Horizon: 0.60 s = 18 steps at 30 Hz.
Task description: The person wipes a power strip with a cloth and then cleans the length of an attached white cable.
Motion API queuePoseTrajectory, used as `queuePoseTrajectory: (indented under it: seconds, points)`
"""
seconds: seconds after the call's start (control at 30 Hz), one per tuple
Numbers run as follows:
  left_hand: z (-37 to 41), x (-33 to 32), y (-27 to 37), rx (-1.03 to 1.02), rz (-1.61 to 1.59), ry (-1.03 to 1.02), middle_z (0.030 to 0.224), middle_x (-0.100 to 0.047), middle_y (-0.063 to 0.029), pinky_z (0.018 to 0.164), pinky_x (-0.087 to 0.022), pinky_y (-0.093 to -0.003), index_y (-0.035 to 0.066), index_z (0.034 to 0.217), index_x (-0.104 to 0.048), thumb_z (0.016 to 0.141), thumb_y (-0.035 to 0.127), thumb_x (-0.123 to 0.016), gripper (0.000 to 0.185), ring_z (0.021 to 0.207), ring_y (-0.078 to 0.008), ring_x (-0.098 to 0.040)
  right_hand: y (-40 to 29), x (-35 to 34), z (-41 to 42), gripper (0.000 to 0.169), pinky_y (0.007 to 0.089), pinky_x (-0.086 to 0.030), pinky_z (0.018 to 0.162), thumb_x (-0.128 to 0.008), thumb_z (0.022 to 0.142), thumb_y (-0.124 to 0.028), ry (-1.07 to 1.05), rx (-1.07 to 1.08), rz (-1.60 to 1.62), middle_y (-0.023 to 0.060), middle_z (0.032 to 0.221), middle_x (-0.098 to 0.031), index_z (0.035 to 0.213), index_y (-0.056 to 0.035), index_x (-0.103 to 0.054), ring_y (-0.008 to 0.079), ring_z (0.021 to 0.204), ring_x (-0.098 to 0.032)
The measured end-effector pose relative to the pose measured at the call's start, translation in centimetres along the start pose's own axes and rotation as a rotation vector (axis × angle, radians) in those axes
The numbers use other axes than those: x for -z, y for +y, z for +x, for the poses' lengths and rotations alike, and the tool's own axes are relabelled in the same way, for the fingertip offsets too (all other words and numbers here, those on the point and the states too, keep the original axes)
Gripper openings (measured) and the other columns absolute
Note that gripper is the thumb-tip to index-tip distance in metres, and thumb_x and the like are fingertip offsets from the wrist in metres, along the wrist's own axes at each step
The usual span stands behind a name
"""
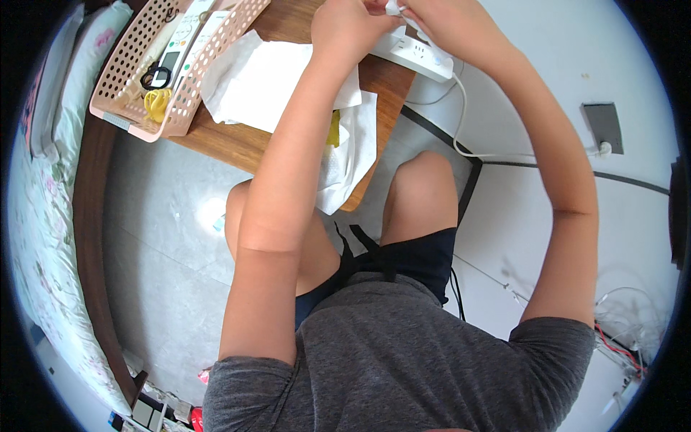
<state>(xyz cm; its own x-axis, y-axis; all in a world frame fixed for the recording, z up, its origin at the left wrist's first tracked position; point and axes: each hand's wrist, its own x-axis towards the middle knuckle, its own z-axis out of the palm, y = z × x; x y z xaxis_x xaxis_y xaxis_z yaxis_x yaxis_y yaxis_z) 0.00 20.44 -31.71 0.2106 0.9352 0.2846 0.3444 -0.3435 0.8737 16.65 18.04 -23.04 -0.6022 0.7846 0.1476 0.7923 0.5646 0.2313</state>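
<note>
At the top edge, my left hand [353, 24] and my right hand [448, 24] meet with bent fingers around a small white object [395, 7]; its kind cannot be told, and the fingertips are partly cut off by the frame. Just below them a white power strip [432, 60] lies at the table's right edge, its near sockets uncovered. White paper tissues [264, 81] are spread on the wooden table [237, 148] under my left forearm. Another crumpled tissue [359, 146] hangs near the front corner, with a yellow-green piece [334, 129] beside it.
A pink perforated basket [186, 108] holds remote controls [171, 56], a black hair tie [155, 78] and a yellow coiled item [157, 105]. The strip's white cord [461, 124] runs to a grey wall socket [602, 127]. A bed with floral bedding [59, 227] stands left; my knees are below the table edge.
</note>
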Motion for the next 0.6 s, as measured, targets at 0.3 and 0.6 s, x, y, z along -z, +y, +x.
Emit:
queuePoseTrajectory:
  seconds: [0.3, 0.6]
  points:
    - [0.0, 0.1, -0.1, -0.033, -0.066, 0.004, 0.082, -0.076, -0.0127, 0.07, -0.055, -0.0363, 0.004, 0.09, -0.076, 0.081, 0.029, -0.083, 0.028, 0.076, -0.0249, -0.073, 2.0, 1.3, 0.3, 0.015, 0.0462, -0.053, 0.073, -0.065, 0.089, -0.019, -0.084, 0.263, -0.006, 0.0151, 0.083, -0.062, 0.089, -0.005, -0.059, 0.0354, 0.085, -0.063]
    - [-0.1, 0.1, 0.0, -0.035, -0.128, -0.02, 0.084, -0.077, -0.0116, 0.071, -0.056, -0.0346, 0.004, 0.091, -0.077, 0.082, 0.028, -0.083, 0.026, 0.077, -0.0228, -0.073, 2.7, 1.2, -0.1, 0.01, 0.0457, -0.053, 0.077, -0.063, 0.085, -0.017, -0.072, 0.192, -0.092, 0.0129, 0.083, -0.065, 0.084, -0.0071, -0.063, 0.034, 0.087, -0.063]
